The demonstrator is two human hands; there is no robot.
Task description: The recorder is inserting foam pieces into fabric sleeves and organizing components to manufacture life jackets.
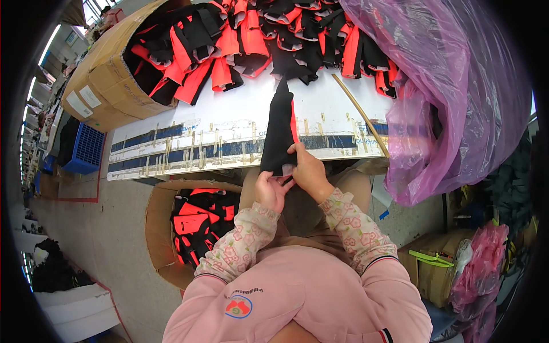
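A black fabric piece with a red strip along its right side point(278, 128), long and tube-like, stretches from my hands over the white table's near edge. Its far end tapers to a dark point, close to the pile. At its near end, a bit of pale lining shows. My left hand point(270, 192) pinches the near left corner, palm turned up. On the right edge, my right hand point(309, 171) grips the fabric between thumb and fingers. Just beyond lies a heap of similar black and red fabric pieces point(240, 40).
A cardboard box point(108, 74) lies on its side at the table's far left. Purple plastic sheeting point(440, 114) bulges over the right. A thin wooden stick point(360, 114) lies on the white table point(223, 121). Below, an open carton point(160, 234) holds more black and red pieces.
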